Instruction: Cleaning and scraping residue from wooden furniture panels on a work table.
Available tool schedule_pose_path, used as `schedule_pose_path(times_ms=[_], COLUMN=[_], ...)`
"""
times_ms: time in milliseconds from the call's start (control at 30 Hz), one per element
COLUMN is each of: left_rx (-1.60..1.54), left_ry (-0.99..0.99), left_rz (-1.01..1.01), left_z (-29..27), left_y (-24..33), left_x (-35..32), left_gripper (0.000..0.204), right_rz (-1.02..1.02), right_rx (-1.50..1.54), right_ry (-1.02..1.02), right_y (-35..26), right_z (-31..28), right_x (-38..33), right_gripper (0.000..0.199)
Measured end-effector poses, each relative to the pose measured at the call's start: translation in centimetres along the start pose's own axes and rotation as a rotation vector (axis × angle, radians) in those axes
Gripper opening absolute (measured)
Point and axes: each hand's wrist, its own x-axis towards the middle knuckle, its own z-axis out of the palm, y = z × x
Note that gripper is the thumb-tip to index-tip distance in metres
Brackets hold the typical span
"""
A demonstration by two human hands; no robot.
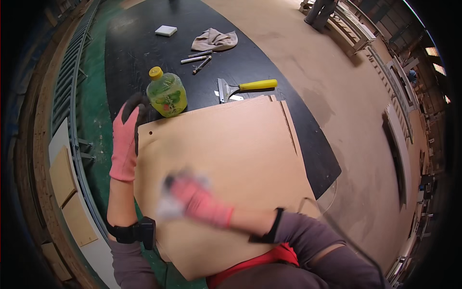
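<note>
A stack of tan boards (pixel 231 144) lies before me, its top sheet flat with a small dark hole near the far left corner. My right hand (pixel 197 195), in a pink glove and smeared by motion, presses a whitish cloth (pixel 171 206) onto the board's left half. At the stack's left edge is my left hand (pixel 126 139), in a pink glove with dark fingers. Its fingers reach up beside the far left corner, thumb side against the edge, holding nothing I can see. Close by stands a clear bottle (pixel 166 96) of yellow-green liquid with a yellow cap.
On the black table (pixel 130 53) lie a yellow-handled scraper (pixel 248 87), several pen-like sticks (pixel 197 59), a crumpled beige cloth (pixel 215 39) and a white block (pixel 166 31). A roller conveyor (pixel 77 72) runs along the left. A person (pixel 321 12) stands far right by wooden racks.
</note>
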Motion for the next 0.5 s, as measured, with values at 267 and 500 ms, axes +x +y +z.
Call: schedule_pose_path(times_ms=[267, 500], left_rx=[0.156, 0.284], left_ry=[0.176, 0.092], left_rz=[0.274, 0.311], left_z=[-0.2, -1.4], left_y=[-3.7, -5.5], left_x=[5.2, 11.7], left_gripper=[0.068, 0.088], right_rz=[0.883, 0.038], right_rx=[0.210, 0.501], right_ry=[0.438, -0.200], right_y=[30.3, 6.8], right_z=[-11.9, -12.3], right_x=[-4.1, -5.1], right_gripper=[0.041, 0.055])
